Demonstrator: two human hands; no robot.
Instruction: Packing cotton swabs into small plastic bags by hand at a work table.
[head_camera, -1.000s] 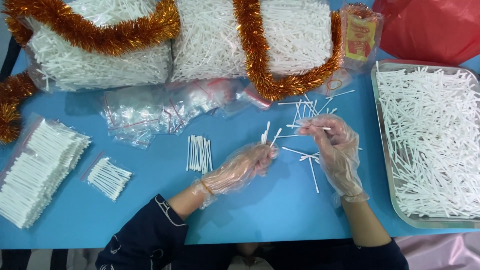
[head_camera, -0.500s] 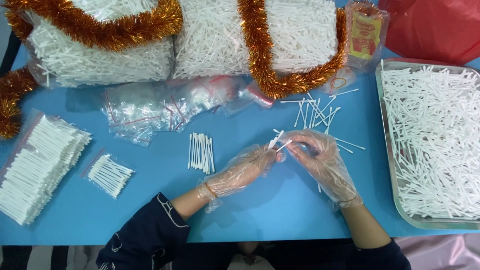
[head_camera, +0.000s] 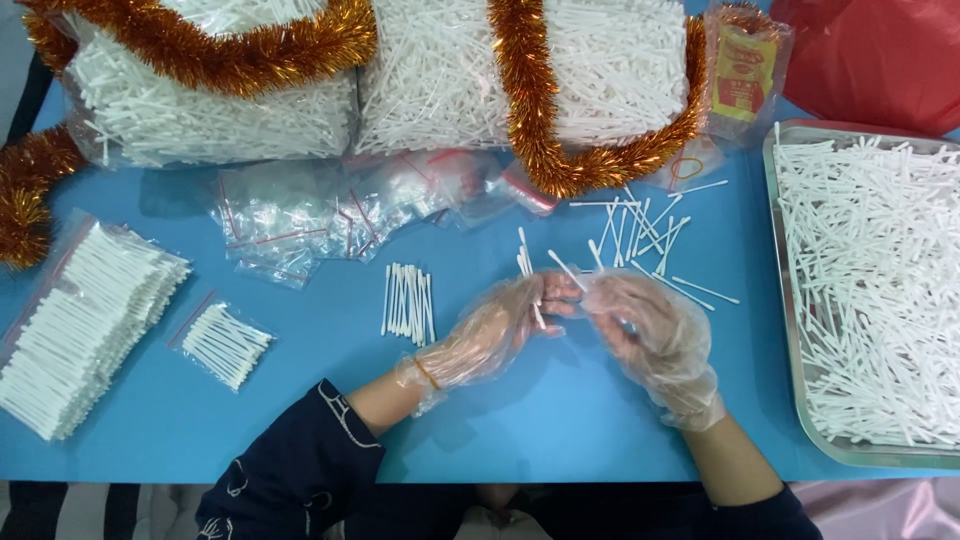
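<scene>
The left hand (head_camera: 497, 330) is pinching a few white sticks (head_camera: 527, 270), their long axis pointing up away from the person. The right hand (head_camera: 650, 330), fingers curled, is touching them, nearer the loose sticks (head_camera: 640, 235) lying beyond the left hand's bundle on the desk (head_camera: 560, 410).

Two big clear bags of white sticks (head_camera: 215, 110) (head_camera: 440, 80) stand along the far edge, each draped with orange tinsel. A small clear packet with a yellow and red label (head_camera: 745, 75) leans at far right. Empty clear zip bags with red seal lines (head_camera: 340, 215) lie heaped before them. At near left lie a filled flat bag (head_camera: 85, 320) and a smaller one (head_camera: 222, 343).
</scene>
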